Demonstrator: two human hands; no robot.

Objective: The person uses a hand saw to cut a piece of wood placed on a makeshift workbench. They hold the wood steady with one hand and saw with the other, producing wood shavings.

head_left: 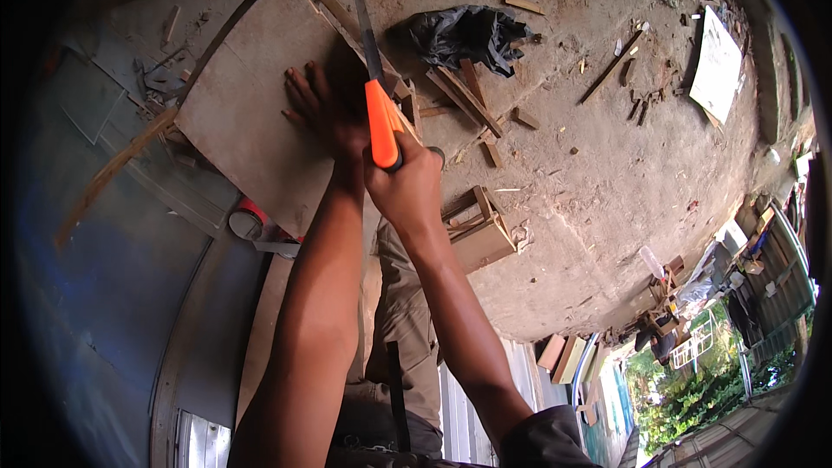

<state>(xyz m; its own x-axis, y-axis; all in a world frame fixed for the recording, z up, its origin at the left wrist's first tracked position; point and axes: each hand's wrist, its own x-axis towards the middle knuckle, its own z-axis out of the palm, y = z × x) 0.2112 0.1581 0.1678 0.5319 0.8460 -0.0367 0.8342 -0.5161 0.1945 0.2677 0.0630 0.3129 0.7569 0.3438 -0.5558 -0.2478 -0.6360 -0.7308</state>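
Observation:
My right hand [409,184] is wrapped round the orange handle of a handsaw [381,126]. Its long dark blade points away from me and runs along the right edge of a wide, pale brown board [247,100]. Close to the left of the saw, my left hand [328,111] lies on the board with its fingers spread. Shadow partly darkens that hand near the blade. Whether the teeth touch the wood, I cannot tell.
A black plastic bag [472,35] and wood offcuts [468,102] litter the dusty floor to the right. A small wooden box [481,243] stands near my legs. Left of them is a red can [249,218]. A white sheet [716,65] lies at far right.

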